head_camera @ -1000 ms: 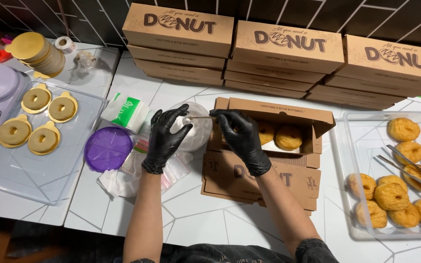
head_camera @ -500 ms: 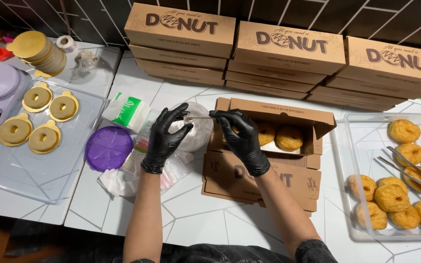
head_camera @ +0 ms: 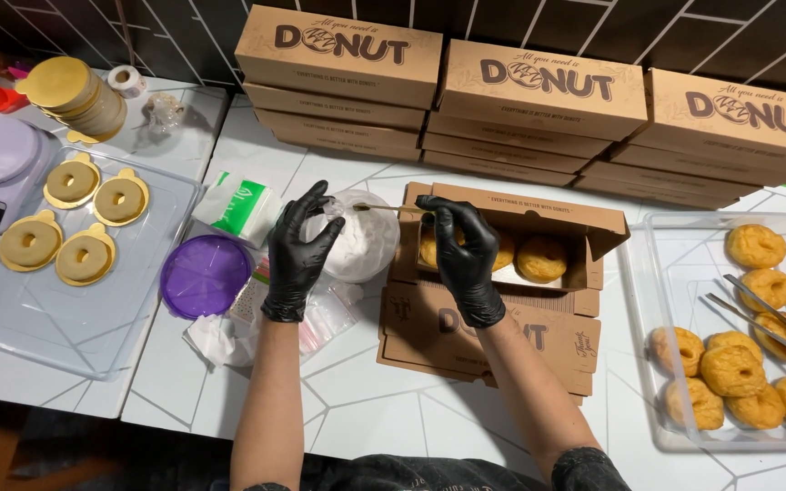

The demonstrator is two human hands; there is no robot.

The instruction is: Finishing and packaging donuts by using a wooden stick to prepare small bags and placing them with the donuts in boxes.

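A black-gloved right hand (head_camera: 466,259) pinches a thin gold-coloured stick (head_camera: 391,208), its grip closed on one end, the other end reaching over a round clear plastic tub of white powder (head_camera: 363,244). The gloved left hand (head_camera: 300,250) curls its fingers against the tub's side. Just right, an open brown cardboard box (head_camera: 584,227) holds golden doughnuts (head_camera: 540,258) on the white tiled worktop (head_camera: 366,400); a purple round lid (head_camera: 205,275) lies left.

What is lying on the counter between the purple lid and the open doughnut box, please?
In the head view, a round clear tub of white powder sits between the purple lid and the open doughnut box, with the left hand gripping its near side.
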